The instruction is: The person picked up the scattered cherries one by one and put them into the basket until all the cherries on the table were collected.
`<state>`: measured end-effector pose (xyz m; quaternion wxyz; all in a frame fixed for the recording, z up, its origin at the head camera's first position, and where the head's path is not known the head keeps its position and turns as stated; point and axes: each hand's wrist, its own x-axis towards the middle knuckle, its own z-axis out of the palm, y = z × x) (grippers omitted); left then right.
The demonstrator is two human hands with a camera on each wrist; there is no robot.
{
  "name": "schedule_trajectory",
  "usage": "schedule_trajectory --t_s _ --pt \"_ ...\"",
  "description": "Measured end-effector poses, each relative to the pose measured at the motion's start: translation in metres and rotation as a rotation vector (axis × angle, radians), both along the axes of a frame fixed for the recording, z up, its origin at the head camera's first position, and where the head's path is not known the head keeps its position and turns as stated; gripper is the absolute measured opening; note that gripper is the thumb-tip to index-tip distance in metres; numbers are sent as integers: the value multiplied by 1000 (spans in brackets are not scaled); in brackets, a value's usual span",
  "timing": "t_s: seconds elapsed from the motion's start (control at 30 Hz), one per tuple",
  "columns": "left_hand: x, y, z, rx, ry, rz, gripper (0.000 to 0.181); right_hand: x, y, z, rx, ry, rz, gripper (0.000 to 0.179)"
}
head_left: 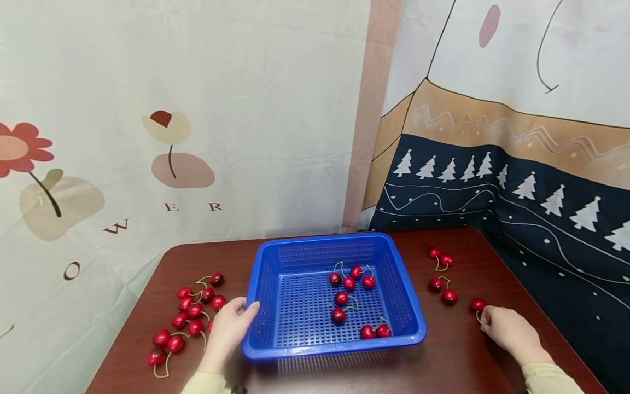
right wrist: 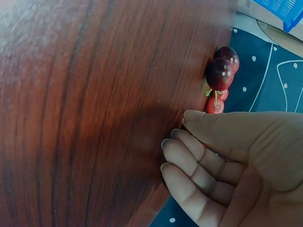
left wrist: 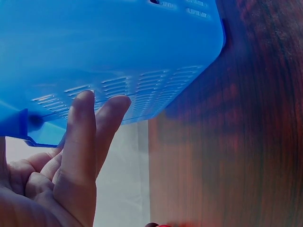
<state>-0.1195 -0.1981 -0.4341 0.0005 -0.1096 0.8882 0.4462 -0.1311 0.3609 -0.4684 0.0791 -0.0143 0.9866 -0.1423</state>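
In the head view my left hand [head_left: 227, 327] holds the left side of a blue plastic basket [head_left: 334, 348], thumb at the rim. Two of its fingers [left wrist: 81, 137] lie along the slotted outer wall in the left wrist view. Inside the basket are several red cherries [head_left: 338, 314] with green stems, mostly toward its right half. On the right of the table, my right hand [head_left: 512, 330] pinches beside a cherry [head_left: 478, 305], at its stem; the hand hides part of what it holds. The right wrist view shows thumb and curled fingers close together, with dark red cherries [right wrist: 220, 74] beyond.
A cluster of stemmed cherries [head_left: 194, 311] lies on the brown wooden table [head_left: 438, 361], left of the basket. Two cherry pairs, one farther back [head_left: 445, 260], lie to its right. Printed cloth [head_left: 275, 120] hangs behind the table and along its right side.
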Motion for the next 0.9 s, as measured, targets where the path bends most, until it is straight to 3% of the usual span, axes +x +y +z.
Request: schedule_trajectory --t_s 0.33,0.7,0.9 --pt "0 0 0 -14 10 -2 33 1 -1 7 -13 21 -58 8" --pt "-1 0 0 -16 -1 1 35 3 0 10 -5 226 -86 4" --pt "-1 0 -1 -9 -13 3 36 3 -2 14 0 264 -90 3"
